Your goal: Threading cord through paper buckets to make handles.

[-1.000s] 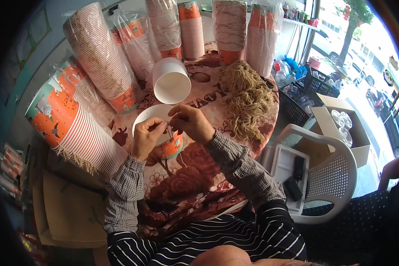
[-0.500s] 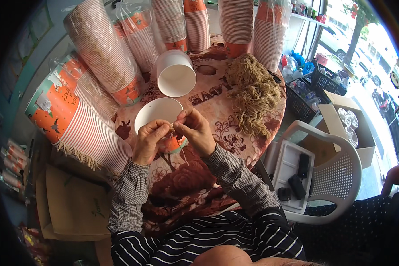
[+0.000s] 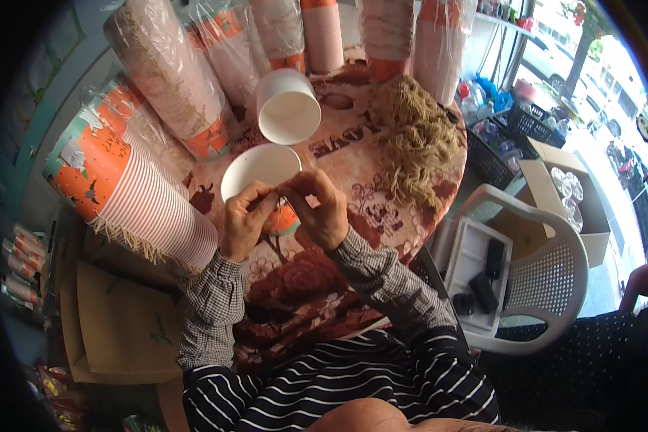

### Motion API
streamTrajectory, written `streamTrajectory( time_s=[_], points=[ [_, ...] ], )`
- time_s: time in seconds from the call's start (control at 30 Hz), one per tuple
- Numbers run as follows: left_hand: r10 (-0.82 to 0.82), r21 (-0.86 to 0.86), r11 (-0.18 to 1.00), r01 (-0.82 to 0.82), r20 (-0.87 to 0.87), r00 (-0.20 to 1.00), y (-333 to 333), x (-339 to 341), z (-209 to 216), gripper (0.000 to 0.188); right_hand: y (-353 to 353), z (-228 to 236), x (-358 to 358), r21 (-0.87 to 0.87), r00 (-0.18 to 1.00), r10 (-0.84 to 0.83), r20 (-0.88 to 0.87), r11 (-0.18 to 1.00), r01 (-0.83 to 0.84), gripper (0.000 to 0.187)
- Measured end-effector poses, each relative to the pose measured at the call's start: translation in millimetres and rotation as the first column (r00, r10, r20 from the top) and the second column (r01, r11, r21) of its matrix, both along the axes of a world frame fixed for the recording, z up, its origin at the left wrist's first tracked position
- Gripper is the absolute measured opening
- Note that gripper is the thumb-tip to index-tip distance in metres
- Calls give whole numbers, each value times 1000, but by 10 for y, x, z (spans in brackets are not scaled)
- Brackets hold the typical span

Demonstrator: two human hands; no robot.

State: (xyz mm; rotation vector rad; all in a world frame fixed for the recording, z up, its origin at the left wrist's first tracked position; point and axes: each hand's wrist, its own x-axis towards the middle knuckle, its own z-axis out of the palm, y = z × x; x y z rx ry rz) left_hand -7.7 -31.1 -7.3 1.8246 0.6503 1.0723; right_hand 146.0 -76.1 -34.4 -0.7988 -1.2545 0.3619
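Observation:
My left hand (image 3: 246, 222) and my right hand (image 3: 322, 210) meet at the near rim of a paper bucket (image 3: 255, 167), white inside and orange and green outside. Both pinch a thin tan cord at that rim; the cord itself is mostly hidden by my fingers. The bucket lies tilted on the table, its mouth facing up and away from me. Just beyond it, a second white paper bucket (image 3: 289, 117) rests on its side, its opening toward me. To the right is a tangled heap of tan cords (image 3: 414, 147).
A tall nested stack of striped orange buckets (image 3: 158, 216) leans at the left, cord ends dangling. Plastic-wrapped stacks (image 3: 169, 79) line the table's back. Right of the flowered tablecloth (image 3: 295, 281) stand a white plastic chair (image 3: 554, 288), a tray (image 3: 475, 266) and an open carton (image 3: 576, 191).
The cord tail that hung below my right hand no longer shows. My right hand has turned, its fingers drawn closer to my left fingertips. The whole view has shifted slightly.

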Motion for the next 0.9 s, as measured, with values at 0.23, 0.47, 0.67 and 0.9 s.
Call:
streamTrajectory(
  time_s=[0.23, 0.47, 0.67, 0.9],
  points=[
    [204, 546, 827, -132, -73, 976, -64, 70, -8, 8, 29, 131, 87, -212, 995, 83, -55, 973, -93, 21],
    [41, 59, 998, -38, -38, 998, -104, 25, 109, 11, -106, 307, 122, -205, 986, 59, 156, 978, -26, 25],
    [155, 207, 967, -149, -9, 988, -47, -26, -29, 15, -146, 229, 65, -200, 991, 65, 115, 979, -41, 26],
    [-23, -291, 948, 131, 346, 938, -75, 37, -147, 18, -88, 137, 44, -187, 971, 226, -75, 954, -236, 22]
  ],
)
